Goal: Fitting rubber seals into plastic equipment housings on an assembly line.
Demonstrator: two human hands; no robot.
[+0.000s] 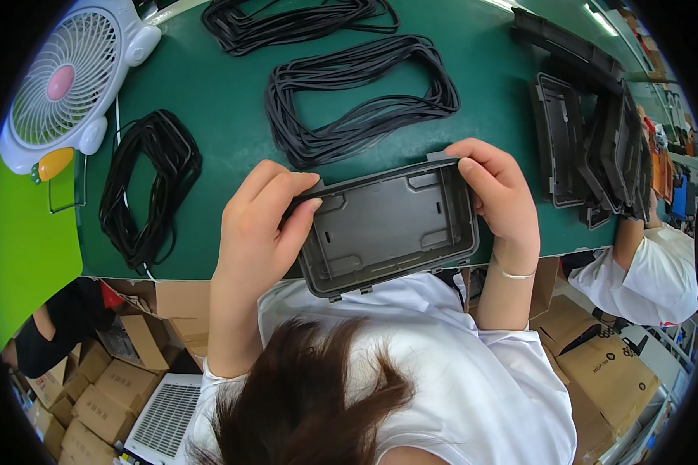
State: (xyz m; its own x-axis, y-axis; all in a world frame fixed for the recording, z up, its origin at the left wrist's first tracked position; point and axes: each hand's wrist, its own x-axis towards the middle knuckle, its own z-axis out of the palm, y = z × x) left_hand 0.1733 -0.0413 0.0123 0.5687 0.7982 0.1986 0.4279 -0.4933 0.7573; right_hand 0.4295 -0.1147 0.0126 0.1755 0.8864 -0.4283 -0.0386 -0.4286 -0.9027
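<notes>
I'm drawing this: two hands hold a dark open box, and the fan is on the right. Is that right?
Not quite: the fan is on the left, as the head view shows. The left hand and right hand do hold the dark open box.

Dark-green tabletop (229,101), with surroundings. Upper left: a white desk fan (93,74) with spiral grille and pink hub; at its lower edge, an orange, carrot-shaped piece (56,164) with a green end. Left: a lime-green sheet (23,248) with a curved outline in this fisheye view. Lower left: brown cardboard cartons (124,385), grouped beside a white slatted panel (167,415); above them, a dark sleeve (66,325) of another person. Lower right: a larger carton (609,380). Right: a co-worker's white sleeve (651,271); beyond it, a blue object (680,199), too small to identify.
</notes>
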